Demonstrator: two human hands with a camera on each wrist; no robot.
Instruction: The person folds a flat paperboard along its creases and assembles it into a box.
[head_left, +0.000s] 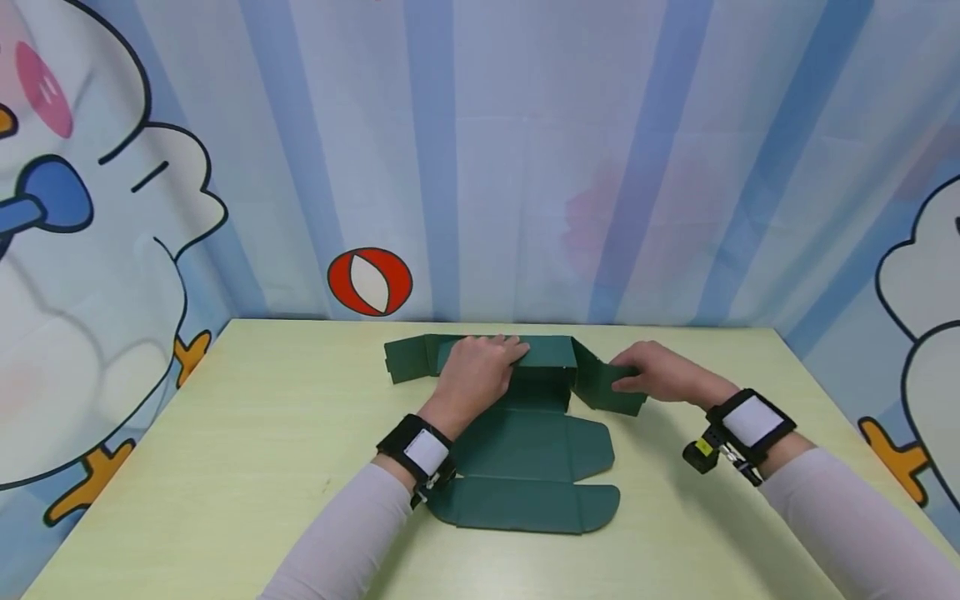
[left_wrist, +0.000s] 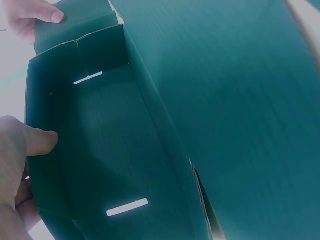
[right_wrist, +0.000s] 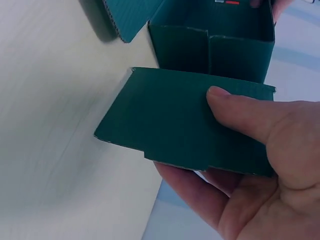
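Observation:
A partly folded green cardboard box (head_left: 517, 446) lies on the table, its long lid panel and tabs spread toward me. My left hand (head_left: 474, 379) grips the far wall. In the left wrist view the thumb (left_wrist: 42, 141) lies over the inner side, with fingers outside. My right hand (head_left: 663, 372) pinches the right side flap (right_wrist: 170, 115), thumb on top and fingers beneath. That flap folds outward from the box end, and a notched tab juts from its edge. At the left, another side flap (head_left: 411, 360) sticks out untouched. Slots (left_wrist: 127, 207) show in the box floor.
The pale yellow table (head_left: 262, 433) ends just behind the box. A striped blue curtain (head_left: 525, 167) with cartoon figures hangs behind and at both sides. Wrist cameras (head_left: 701, 454) are strapped to the forearms.

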